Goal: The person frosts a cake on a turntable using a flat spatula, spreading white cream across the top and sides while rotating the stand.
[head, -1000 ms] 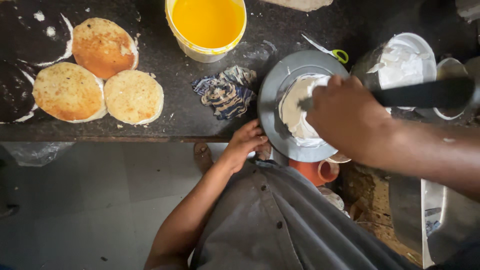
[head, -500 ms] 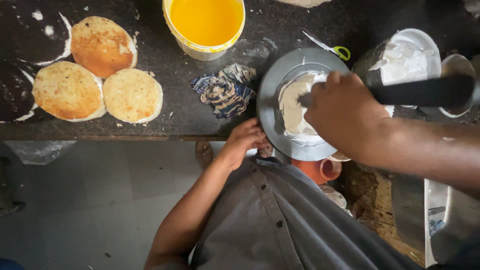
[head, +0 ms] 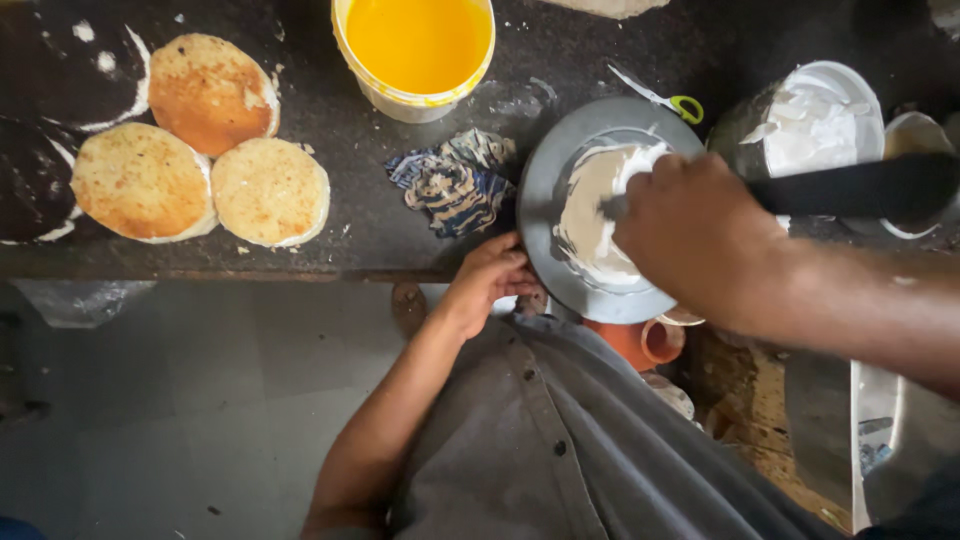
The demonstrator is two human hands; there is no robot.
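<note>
Barely anything's shifting since a second ago: the right hand (head: 700, 235) is still working over the round grey turntable (head: 560, 200), and the left hand (head: 490, 280) is still gripping its near rim, fingers curled on the edge. Right fist is closing around a black-handled spatula (head: 850, 187), blade probably buried in the white cream (head: 600, 210), hard to see past the knuckles. Around it: yellow bucket (head: 415, 50), crumpled patterned rag (head: 450, 180), three golden sponge rounds (head: 205, 150), and a cream-smeared metal bowl (head: 815, 115).

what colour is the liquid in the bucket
Bright yellow-orange, in a pale bucket; the head view shows it clearly.
</note>
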